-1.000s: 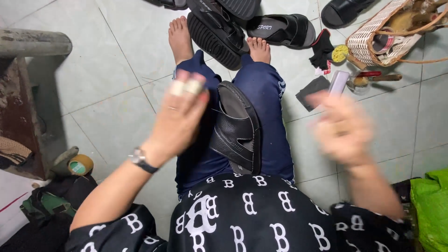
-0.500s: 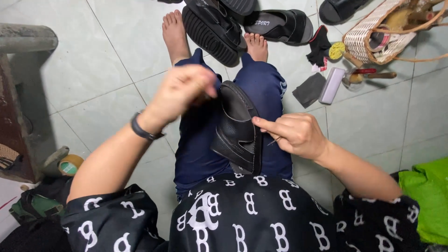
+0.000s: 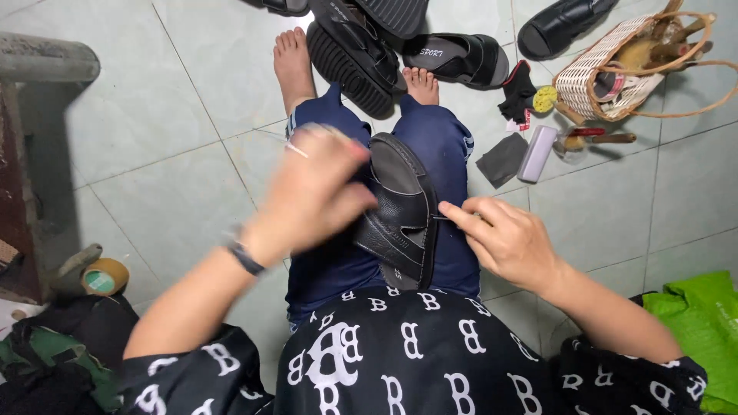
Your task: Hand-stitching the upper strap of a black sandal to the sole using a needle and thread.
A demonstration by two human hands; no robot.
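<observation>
Sandal lies on our lap; our left hand, blurred, presses its side, grip unclear, while our right hand pinches at its strap edge; better steady it firmly.

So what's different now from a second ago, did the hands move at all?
Yes. The right hand, blurred out at the side a second ago, came in to the black sandal on the lap and now pinches at its edge. The left hand stayed raised over the sandal, blurred in motion. The sandal, the other sandals and the woven basket kept their places.
</observation>
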